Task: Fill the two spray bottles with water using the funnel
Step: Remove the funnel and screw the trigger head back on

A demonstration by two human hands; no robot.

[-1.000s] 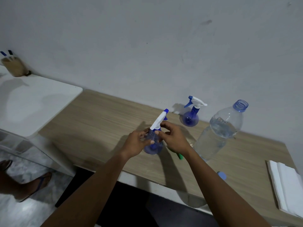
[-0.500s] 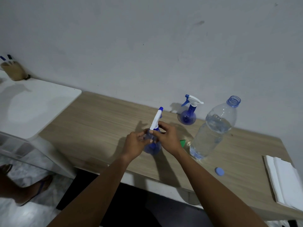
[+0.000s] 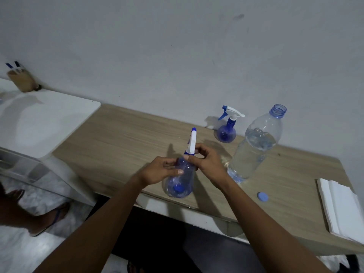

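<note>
Wooden table [image 3: 128,134]: second sprayer [image 3: 227,128], open water bottle [image 3: 256,148], loose cap [image 3: 262,197], napkins [image 3: 342,209].

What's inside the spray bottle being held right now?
Inside the held spray bottle, through its tinted wall, a small blue piece shows near the bottom; no water line is visible. The left hand and right hand cover its shoulder and neck, so anything there is hidden.

Two hands: left hand [image 3: 159,172], right hand [image 3: 208,164]. Two spray bottles: held spray bottle [image 3: 179,186] between them, far spray bottle [image 3: 226,133] beyond the right hand. One water bottle [image 3: 254,152], one blue cap [image 3: 262,197] and one white stack [image 3: 342,209] to the right hand's right
</note>
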